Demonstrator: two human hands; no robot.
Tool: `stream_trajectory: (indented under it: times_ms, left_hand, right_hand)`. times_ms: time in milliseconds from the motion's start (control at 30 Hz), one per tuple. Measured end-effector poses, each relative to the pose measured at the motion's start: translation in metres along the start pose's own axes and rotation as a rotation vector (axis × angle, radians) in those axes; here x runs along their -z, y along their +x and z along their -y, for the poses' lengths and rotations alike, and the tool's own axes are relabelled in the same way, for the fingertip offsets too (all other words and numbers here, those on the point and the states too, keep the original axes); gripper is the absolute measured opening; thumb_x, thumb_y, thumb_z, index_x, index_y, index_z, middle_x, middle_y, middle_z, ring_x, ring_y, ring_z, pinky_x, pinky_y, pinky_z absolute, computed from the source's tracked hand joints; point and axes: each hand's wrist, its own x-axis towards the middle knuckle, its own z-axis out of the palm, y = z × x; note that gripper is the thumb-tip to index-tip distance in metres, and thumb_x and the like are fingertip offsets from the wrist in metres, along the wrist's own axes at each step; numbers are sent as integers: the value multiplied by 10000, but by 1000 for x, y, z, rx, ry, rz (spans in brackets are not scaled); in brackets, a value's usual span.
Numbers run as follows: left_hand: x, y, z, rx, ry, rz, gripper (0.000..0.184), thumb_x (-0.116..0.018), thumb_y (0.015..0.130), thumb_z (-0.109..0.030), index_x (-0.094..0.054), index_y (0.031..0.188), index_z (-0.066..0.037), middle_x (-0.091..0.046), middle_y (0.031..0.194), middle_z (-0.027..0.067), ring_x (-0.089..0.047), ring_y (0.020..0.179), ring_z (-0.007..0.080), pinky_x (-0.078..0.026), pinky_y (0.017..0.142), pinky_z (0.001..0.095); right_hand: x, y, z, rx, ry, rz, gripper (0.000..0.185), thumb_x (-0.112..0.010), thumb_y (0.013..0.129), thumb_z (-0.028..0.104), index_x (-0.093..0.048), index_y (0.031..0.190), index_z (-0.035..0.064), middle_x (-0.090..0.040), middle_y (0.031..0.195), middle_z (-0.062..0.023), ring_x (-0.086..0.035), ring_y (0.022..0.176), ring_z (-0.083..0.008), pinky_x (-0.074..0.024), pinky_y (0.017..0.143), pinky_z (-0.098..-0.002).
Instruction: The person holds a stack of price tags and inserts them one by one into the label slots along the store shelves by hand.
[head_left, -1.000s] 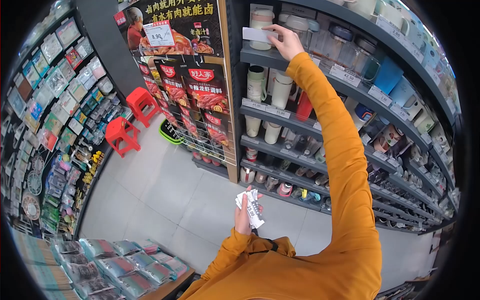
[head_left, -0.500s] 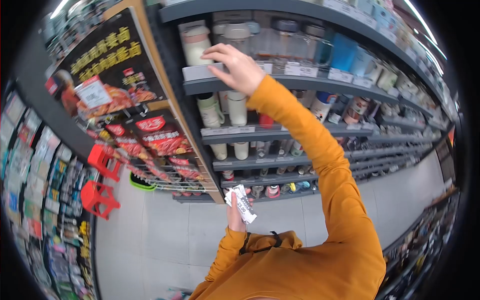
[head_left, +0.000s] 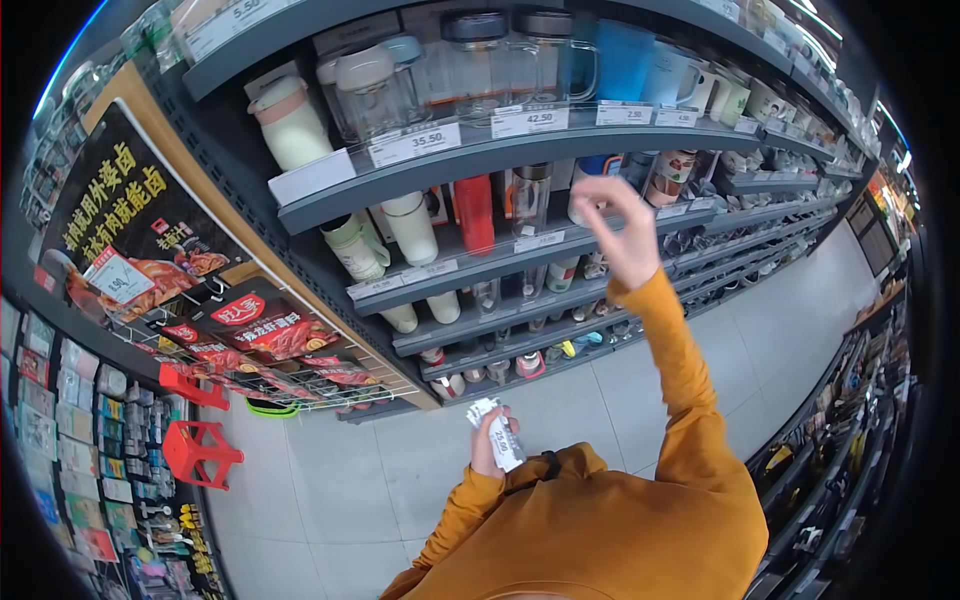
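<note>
My left hand [head_left: 489,446], low in front of my body, is closed on a small stack of white price tags [head_left: 505,443]; the front one reads 25.00. My right hand [head_left: 628,238] is raised in front of the second shelf, its fingers loosely curved with a gap between thumb and index finger. Nothing shows in it, though it is slightly blurred. Behind it a bottle with a blue lid [head_left: 597,170] is partly hidden. A red bottle [head_left: 474,213] stands further left. On the top shelf, a cream bottle with a pink lid [head_left: 290,125] stands behind a blank white label holder [head_left: 312,178].
Glass jars [head_left: 473,60] and a blue cup [head_left: 623,65] line the upper shelf above printed price labels [head_left: 414,144]. Red food packets [head_left: 262,318] hang on a rack at left. Red stools [head_left: 203,453] and a green basket [head_left: 272,408] are on the tiled floor [head_left: 340,480].
My right hand has moved right and down, away from the cream bottle and its label holder. The view has shifted and tilted. My left hand still holds the tags.
</note>
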Motion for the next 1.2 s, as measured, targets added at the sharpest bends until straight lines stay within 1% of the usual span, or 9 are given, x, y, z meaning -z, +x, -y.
stream_trajectory:
  times_ms: [133, 233, 367, 500, 533, 600, 933, 1067, 1200]
  left_hand:
    - [-42, -4, 26, 6, -4, 239, 406, -551, 891, -127, -415, 1269, -185, -509, 970, 60, -526, 705, 149, -440, 582, 252]
    - [-61, -7, 48, 141, -20, 224, 353, -547, 892, -117, -437, 1224, -167, -512, 981, 58, -532, 741, 156, -453, 595, 259]
    - [-71, -2, 95, 279, -34, 265, 221, -514, 921, -120, -448, 1131, -140, -501, 989, 69, -522, 814, 181, -473, 710, 292]
    - [-92, 5, 149, 334, 87, 365, 511, -514, 965, -213, -294, 1425, -187, -500, 895, 48, -507, 740, 145, -459, 640, 285]
    - [-101, 8, 159, 314, 107, 350, 627, -499, 977, -232, -151, 1498, -211, -497, 887, 51, -485, 698, 137, -439, 626, 274]
    - [-121, 14, 175, 158, 79, 266, 608, -498, 979, -241, -174, 1491, -206, -499, 889, 52, -476, 672, 132, -430, 619, 268]
    - [-177, 46, 216, -165, -77, 87, 464, -394, 1008, -343, -297, 1440, -204, -508, 848, 41, -420, 579, 104, -389, 558, 254]
    - [-192, 53, 219, -260, -58, 49, 446, -358, 1013, -384, -324, 1419, -202, -513, 837, 47, -437, 557, 104, -399, 524, 249]
    - [-208, 57, 219, -436, -47, -17, 450, -332, 1015, -413, -343, 1400, -180, -517, 827, 56, -457, 548, 109, -402, 499, 235]
  right_hand:
    - [37, 52, -34, 55, -113, -27, 210, -645, 852, 101, -651, 1057, 56, -617, 1150, -72, -630, 730, -145, -519, 653, -261]
    - [57, 81, -55, 86, -275, -20, 266, -635, 867, 126, -640, 1130, 86, -623, 1144, -88, -603, 700, -111, -502, 654, -245]
    - [76, 107, -92, 49, -337, 118, 233, -661, 853, 214, -676, 1060, 108, -662, 895, -63, -571, 615, -130, -474, 597, -271]
    - [91, 128, -108, 128, -149, 188, 184, -696, 818, 276, -718, 910, 118, -615, 638, -65, -539, 558, -158, -442, 544, -292]
    - [93, 133, -113, 164, -130, 190, 186, -700, 813, 276, -719, 908, 117, -616, 638, -67, -536, 553, -156, -439, 538, -291]
    - [103, 138, -111, 147, -91, 226, 185, -722, 808, 242, -717, 917, 92, -647, 718, -11, -500, 521, -81, -412, 526, -239]
    - [115, 154, -124, 181, -123, 453, 235, -670, 834, 306, -693, 1009, 150, -712, 889, 21, -598, 502, -109, -488, 544, -257]
    - [118, 151, -135, 218, 125, 224, 149, -685, 826, 247, -705, 925, 137, -709, 832, 17, -598, 508, -94, -491, 563, -271]
    - [165, 72, -113, 0, 543, 345, 173, -701, 825, 196, -695, 928, 56, -700, 892, -38, -610, 664, -64, -473, 573, -227]
